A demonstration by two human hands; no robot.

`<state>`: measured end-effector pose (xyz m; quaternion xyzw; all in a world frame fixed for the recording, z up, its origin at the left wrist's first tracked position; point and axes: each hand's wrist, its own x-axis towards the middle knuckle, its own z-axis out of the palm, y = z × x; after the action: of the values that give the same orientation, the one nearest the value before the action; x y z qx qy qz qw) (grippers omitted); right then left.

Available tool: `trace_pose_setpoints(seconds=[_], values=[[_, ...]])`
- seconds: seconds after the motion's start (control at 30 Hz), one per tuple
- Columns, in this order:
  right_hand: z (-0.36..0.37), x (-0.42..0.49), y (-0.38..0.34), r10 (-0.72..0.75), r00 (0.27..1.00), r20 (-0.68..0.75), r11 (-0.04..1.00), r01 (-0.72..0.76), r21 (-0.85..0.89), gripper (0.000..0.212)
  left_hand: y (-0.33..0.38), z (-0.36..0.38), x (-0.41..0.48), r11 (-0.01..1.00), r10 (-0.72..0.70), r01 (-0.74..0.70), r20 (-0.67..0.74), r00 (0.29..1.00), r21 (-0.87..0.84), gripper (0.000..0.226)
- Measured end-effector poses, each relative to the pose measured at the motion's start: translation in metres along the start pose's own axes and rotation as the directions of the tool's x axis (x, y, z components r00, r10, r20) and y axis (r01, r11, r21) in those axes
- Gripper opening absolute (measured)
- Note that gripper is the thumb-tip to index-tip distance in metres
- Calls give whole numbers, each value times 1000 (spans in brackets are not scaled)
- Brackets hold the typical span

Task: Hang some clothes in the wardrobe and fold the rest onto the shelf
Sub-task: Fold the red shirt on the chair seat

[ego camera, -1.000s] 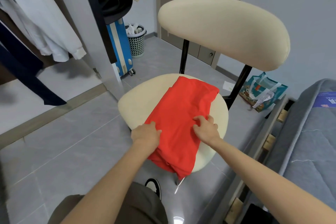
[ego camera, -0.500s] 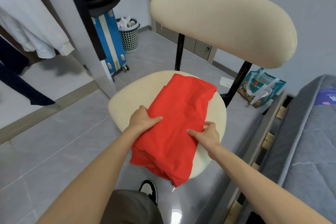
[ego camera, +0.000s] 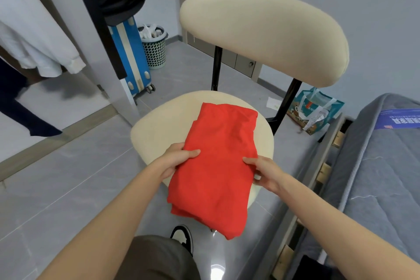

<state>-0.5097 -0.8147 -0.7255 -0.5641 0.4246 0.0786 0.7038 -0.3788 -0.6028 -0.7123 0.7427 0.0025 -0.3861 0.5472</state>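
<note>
I have the folded red garment (ego camera: pixel 218 161) on the cream seat of the chair (ego camera: pixel 159 127), its near end hanging over the front edge of the seat toward my knees. My left hand (ego camera: pixel 176 159) grips its left edge, thumb lying on top of the cloth and the fingers tucked under it. My right hand (ego camera: pixel 263 171) holds the right edge the same way, thumb on top, fingers curled beneath (I can't see how far under they reach). The two hands sit apart, one on each side of the bundle, with the red cloth between them.

The chair's padded backrest (ego camera: pixel 263 34) stands beyond the garment on black posts. To my left the wardrobe (ego camera: pixel 68 18) is open, with a white garment (ego camera: pixel 38 48) and a dark navy one (ego camera: pixel 16 95) hanging inside. Just past its side panel stands a blue suitcase (ego camera: pixel 131 57), and beside that a perforated waste basket (ego camera: pixel 154 48). On the floor behind the chair lies a teal shopping bag (ego camera: pixel 316 111). The grey mattress (ego camera: pixel 381 166) runs along my right. Below my arms I see my olive trouser leg (ego camera: pixel 159 259) and a black-and-white shoe (ego camera: pixel 181 236).
</note>
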Motion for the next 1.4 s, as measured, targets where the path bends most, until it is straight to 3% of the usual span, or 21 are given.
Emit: trace_pose_setpoints(seconds=[0.13, 0.27, 0.33, 0.43, 0.57, 0.67, 0.73, 0.83, 0.93, 1.1, 1.3, 1.4], values=[[-2, -30, -10, -200, 979, 46, 970, 205, -129, 24, 2, -10, -33, 994, 81, -83, -30, 996, -71, 35], [-2, -70, -35, -425, 896, 127, 882, 441, -163, 15, 18, -18, -71, 973, 198, -212, -131, 971, -95, 35], [-3, -87, -45, -558, 815, 159, 797, 579, -171, 19, 31, -21, -92, 952, 294, -306, -203, 934, -29, 33], [-7, -117, -56, -678, 725, 124, 681, 682, -266, 44, 52, -25, -131, 884, 468, -445, -264, 843, 145, 28], [-9, -162, -58, -776, 589, 224, 589, 805, -77, 48, 64, -16, -179, 781, 600, -618, -162, 783, -96, 47], [-13, -184, -54, -806, 545, 231, 556, 831, -22, 38, 67, -10, -199, 751, 637, -652, -140, 758, -105, 51], [-15, -191, -51, -796, 560, 229, 573, 819, -9, 33, 65, -7, -207, 775, 621, -629, -110, 776, -62, 49], [-14, -190, -41, -693, 663, 282, 690, 724, -5, 33, 54, -2, -208, 847, 531, -531, -85, 843, 19, 50], [-11, -170, -25, -559, 758, 337, 803, 595, -7, 50, 33, 4, -198, 885, 465, -463, -51, 884, 46, 48], [0, -124, -14, -415, 843, 343, 881, 466, -80, 72, 6, 6, -158, 937, 346, -349, -56, 936, -37, 40], [16, -64, -42, -328, 907, 264, 923, 367, -116, 67, 16, -7, -85, 944, 264, -293, -187, 946, -152, 33], [23, -30, -53, -288, 952, 105, 941, 302, -153, 62, 22, -15, -44, 935, 216, -276, -257, 942, -224, 46]])
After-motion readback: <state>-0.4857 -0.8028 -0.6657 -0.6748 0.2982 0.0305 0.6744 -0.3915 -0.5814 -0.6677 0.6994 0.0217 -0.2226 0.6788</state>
